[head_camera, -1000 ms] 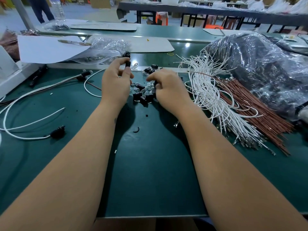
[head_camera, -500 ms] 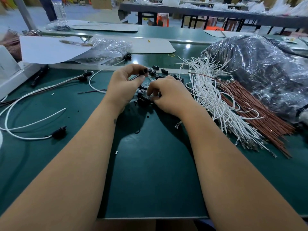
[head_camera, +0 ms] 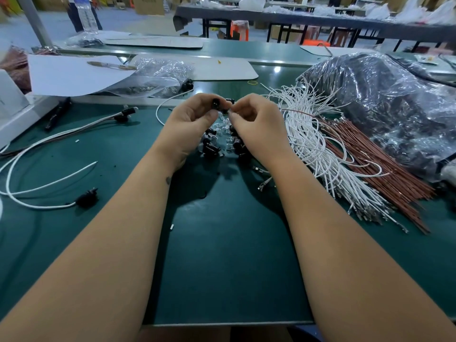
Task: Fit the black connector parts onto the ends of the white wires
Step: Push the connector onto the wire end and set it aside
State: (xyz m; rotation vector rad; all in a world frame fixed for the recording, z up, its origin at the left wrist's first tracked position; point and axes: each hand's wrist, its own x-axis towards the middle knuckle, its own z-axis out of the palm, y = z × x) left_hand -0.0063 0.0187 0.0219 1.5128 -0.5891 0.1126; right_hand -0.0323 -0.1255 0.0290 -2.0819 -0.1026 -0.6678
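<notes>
My left hand (head_camera: pixel 190 119) is raised above the green table and pinches a black connector part (head_camera: pixel 216 103) between thumb and fingers. Close beside it, my right hand (head_camera: pixel 256 122) has its fingertips pinched together on a small piece at that connector; what it pinches is too small to make out. Under both hands lies a small pile of black connector parts and clear pieces (head_camera: pixel 217 144). A thick bundle of white wires (head_camera: pixel 311 144) with metal terminals lies to the right. Finished white wires with black connectors (head_camera: pixel 86 199) lie at the left.
Brown wires (head_camera: pixel 370 159) lie beside the white bundle. A large plastic bag of dark parts (head_camera: pixel 385 99) fills the right side. A clear bag (head_camera: pixel 158 77), white sheets (head_camera: pixel 74 72) and a white box (head_camera: pixel 14 112) sit at the back left. Bare green mat (head_camera: pixel 222 243) lies between my forearms.
Both hands rose off the pile of parts and came together. My left hand now holds a black connector up, and my right fingertips meet it.
</notes>
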